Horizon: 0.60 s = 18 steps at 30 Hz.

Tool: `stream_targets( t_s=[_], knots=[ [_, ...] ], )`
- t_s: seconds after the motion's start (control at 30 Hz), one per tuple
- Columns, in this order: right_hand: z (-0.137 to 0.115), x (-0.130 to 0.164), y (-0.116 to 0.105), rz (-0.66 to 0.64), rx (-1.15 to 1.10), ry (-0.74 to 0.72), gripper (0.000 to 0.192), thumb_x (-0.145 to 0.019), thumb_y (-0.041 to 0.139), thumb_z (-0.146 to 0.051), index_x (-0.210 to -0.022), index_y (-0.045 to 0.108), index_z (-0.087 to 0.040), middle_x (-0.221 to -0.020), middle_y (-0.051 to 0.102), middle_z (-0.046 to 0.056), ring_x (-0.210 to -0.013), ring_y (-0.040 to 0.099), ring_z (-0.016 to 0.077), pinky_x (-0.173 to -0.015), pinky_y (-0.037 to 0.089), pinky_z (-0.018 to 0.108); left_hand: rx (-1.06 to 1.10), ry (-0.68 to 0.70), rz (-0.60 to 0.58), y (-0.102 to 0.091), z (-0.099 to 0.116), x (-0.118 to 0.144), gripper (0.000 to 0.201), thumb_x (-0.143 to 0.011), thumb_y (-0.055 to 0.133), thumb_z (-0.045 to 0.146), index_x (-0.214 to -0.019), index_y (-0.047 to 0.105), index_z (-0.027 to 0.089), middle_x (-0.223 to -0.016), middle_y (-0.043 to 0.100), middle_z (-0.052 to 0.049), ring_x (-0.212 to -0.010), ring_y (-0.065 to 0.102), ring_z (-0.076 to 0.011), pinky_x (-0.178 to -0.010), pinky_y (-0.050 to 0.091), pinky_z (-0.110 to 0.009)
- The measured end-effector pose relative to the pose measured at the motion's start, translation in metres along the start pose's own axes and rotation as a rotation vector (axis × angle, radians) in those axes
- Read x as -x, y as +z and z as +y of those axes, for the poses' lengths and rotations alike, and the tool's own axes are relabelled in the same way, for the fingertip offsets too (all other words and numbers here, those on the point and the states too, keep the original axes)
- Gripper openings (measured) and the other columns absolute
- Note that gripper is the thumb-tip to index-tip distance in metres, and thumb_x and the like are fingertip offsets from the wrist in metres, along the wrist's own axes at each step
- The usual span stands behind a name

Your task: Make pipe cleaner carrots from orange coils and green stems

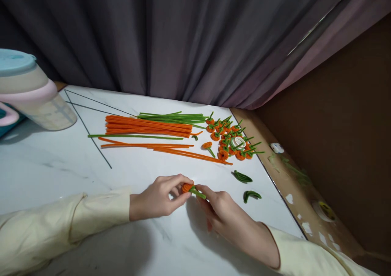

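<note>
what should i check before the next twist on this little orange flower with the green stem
1. Left hand pinches the orange coil: ok.
2. Right hand grips the green stem: ok.
3. Stem wound tight on the coil: cannot tell, fingers hide the join.
4. Spare orange pipe cleaners and green pipe cleaners lie on the table: ok.
5. Finished flowers piled apart from the hands: ok.
6. Two bent green pieces lie right of the hands: ok.
</note>
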State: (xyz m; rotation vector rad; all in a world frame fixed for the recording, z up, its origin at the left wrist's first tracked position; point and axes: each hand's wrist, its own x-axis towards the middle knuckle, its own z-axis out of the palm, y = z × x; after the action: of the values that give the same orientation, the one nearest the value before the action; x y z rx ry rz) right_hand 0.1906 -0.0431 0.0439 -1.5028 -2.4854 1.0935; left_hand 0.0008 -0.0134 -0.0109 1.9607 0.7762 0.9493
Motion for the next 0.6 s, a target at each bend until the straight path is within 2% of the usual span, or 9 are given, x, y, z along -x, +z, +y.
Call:
stream_targets(
  t_s=[0.07,0.17,0.23,0.3,0.4,0.47,0.53,0.6],
  knots=[
    [0.0,0.002,0.002,0.023,0.182,-0.049,0.035,-0.079,0.037,0.003,-0.111,0.044,-0.01,-0.065,0.062,0.002,-0.047,0.056,0.0124,-0.042,0.035,0.02,-0.011,0.027,0.017,0.001,0.0,0.0,0.017,-0.082,0.054,0.014,-0.098,0.059,0.011,-0.083,0.067,-0.005,-0.054,0.06,-0.0064,-0.051,0.052,-0.013],
    [-0.002,0.005,0.005,0.031,0.591,-0.165,0.058,-0.065,0.039,0.011,-0.121,0.039,-0.004,-0.085,0.065,0.013,-0.05,0.058,0.0157,-0.039,0.029,0.023,-0.039,0.091,0.04,0.003,-0.001,0.001,0.018,-0.082,0.053,0.013,-0.1,0.059,0.011,-0.081,0.067,-0.005,-0.055,0.061,-0.0068,-0.052,0.052,-0.013],
    [-0.004,0.006,0.005,0.017,0.733,-0.195,0.063,-0.061,0.037,0.013,-0.122,0.038,-0.002,-0.089,0.065,0.016,-0.049,0.058,0.017,-0.038,0.027,0.025,-0.062,0.135,0.041,0.003,-0.001,0.002,0.019,-0.083,0.052,0.012,-0.101,0.058,0.01,-0.081,0.067,-0.006,-0.057,0.061,-0.0076,-0.054,0.052,-0.014],
    [-0.004,0.005,0.005,0.001,0.645,-0.187,0.06,-0.062,0.037,0.011,-0.12,0.039,-0.004,-0.087,0.065,0.014,-0.051,0.058,0.0169,-0.039,0.029,0.024,-0.082,0.171,0.034,0.003,-0.002,0.002,0.021,-0.084,0.052,0.012,-0.103,0.058,0.01,-0.081,0.066,-0.006,-0.057,0.061,-0.0082,-0.054,0.052,-0.015],
    [-0.001,0.002,0.002,-0.044,0.253,-0.113,0.053,-0.065,0.037,0.008,-0.114,0.04,-0.009,-0.07,0.063,0.002,-0.051,0.057,0.0134,-0.044,0.036,0.02,-0.095,0.191,0.028,0.002,-0.003,0.003,0.023,-0.084,0.052,0.012,-0.106,0.058,0.011,-0.081,0.066,-0.006,-0.057,0.06,-0.0085,-0.056,0.053,-0.017],
    [-0.001,0.001,-0.001,-0.062,0.098,-0.053,0.045,-0.067,0.037,0.008,-0.107,0.042,-0.012,-0.061,0.058,-0.003,-0.049,0.054,0.0116,-0.046,0.037,0.019,-0.095,0.179,0.03,0.001,-0.003,0.002,0.024,-0.084,0.051,0.013,-0.107,0.057,0.012,-0.081,0.066,-0.005,-0.057,0.06,-0.0085,-0.056,0.053,-0.017],
    [-0.004,0.002,-0.005,-0.07,0.148,-0.019,0.041,-0.069,0.037,0.008,-0.103,0.044,-0.013,-0.062,0.058,-0.002,-0.049,0.053,0.0114,-0.046,0.034,0.019,-0.1,0.166,0.031,0.001,-0.003,0.002,0.024,-0.085,0.05,0.014,-0.108,0.057,0.013,-0.082,0.066,-0.005,-0.057,0.061,-0.0085,-0.056,0.053,-0.017],
    [-0.009,0.004,-0.009,-0.1,0.329,-0.027,0.042,-0.067,0.038,0.01,-0.103,0.045,-0.011,-0.07,0.06,0.002,-0.05,0.054,0.0128,-0.044,0.03,0.022,-0.107,0.17,0.022,0.001,-0.003,0.002,0.024,-0.085,0.05,0.014,-0.109,0.056,0.014,-0.084,0.066,-0.006,-0.058,0.061,-0.0091,-0.056,0.053,-0.018]
  ],
)
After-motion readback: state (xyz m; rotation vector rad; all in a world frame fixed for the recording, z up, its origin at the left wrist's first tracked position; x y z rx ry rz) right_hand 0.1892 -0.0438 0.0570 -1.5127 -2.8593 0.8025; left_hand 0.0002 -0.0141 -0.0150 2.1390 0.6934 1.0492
